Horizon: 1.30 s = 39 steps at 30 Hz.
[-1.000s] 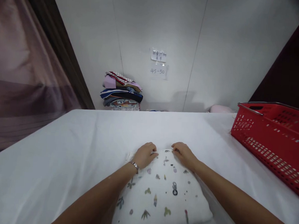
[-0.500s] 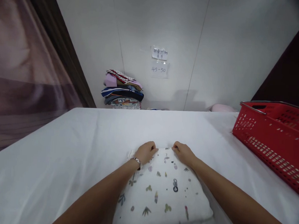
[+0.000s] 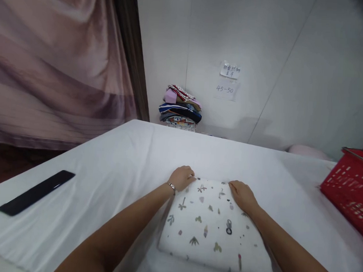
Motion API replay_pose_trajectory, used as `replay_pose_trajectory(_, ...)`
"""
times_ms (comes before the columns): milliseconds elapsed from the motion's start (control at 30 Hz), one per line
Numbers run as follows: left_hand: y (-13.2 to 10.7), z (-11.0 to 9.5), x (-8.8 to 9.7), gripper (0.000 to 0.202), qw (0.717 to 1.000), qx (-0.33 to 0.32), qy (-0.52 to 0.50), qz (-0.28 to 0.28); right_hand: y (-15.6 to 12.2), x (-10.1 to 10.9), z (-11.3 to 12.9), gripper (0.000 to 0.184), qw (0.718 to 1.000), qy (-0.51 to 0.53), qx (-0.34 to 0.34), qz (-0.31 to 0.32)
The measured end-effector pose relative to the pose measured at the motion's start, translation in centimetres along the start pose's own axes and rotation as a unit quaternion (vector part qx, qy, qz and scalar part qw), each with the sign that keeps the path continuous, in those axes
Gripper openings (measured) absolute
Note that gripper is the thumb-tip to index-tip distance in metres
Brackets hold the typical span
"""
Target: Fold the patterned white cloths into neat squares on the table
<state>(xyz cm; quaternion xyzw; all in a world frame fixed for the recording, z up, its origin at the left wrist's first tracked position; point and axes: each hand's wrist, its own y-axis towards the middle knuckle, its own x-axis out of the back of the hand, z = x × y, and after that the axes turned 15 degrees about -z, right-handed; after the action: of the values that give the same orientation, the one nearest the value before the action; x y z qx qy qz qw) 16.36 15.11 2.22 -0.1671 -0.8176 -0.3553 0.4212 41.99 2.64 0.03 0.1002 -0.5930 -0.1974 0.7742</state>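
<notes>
A white folded cloth [image 3: 212,228] with small printed plants and cactus-like shapes lies flat in front of me, several layers thick. At its far left corner, my left hand [image 3: 182,178], with a bracelet at the wrist, has its fingers closed on the edge. My right hand [image 3: 244,196] grips the far right corner in the same way, fingers bent over the edge and partly hidden. Between the two hands the far edge of the cloth shows, fairly straight.
The cloth lies on a white-covered table [image 3: 118,165]. A flat black strip [image 3: 36,193] is on the left, a red plastic basket [image 3: 351,183] at the right edge. Behind stand a stack of folded fabrics [image 3: 180,109] and a wall with paper signs [image 3: 227,90]. A pinkish curtain [image 3: 63,63] hangs left.
The view has turned left, bringing the black strip into sight. My left hand has moved from over the cloth's left part to its far left corner, and the cloth's left side lies straighter.
</notes>
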Motion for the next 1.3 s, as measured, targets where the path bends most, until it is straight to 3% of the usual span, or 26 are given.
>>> replay_pose_trajectory(167,-1.5,1.9,0.7,0.013,0.993,0.084,-0.067,-0.057,-0.1,0.0,0.2,0.034,1.000,-0.009,0.003,-0.008)
replay_pose_trajectory(700,-1.8,2.2,-0.5,0.012,0.961,0.172,-0.165,-0.140,-0.2,0.3,0.8,0.038,1.000,0.005,0.000,-0.004)
replay_pose_trajectory(933,-1.7,2.7,-1.4,0.014,0.936,0.281,-0.180,-0.112,-0.1,-0.2,0.2,0.038,1.000,0.004,-0.001,-0.002)
replay_pose_trajectory(1167,-2.0,2.8,1.0,0.028,0.923,0.322,-0.170,-0.123,-0.1,-0.2,0.2,0.039,1.000,0.009,0.000,-0.004)
replay_pose_trajectory(1300,-2.2,2.2,2.4,0.040,0.938,0.309,-0.128,-0.090,-0.2,-0.1,0.3,0.039,1.000,0.009,-0.002,0.000)
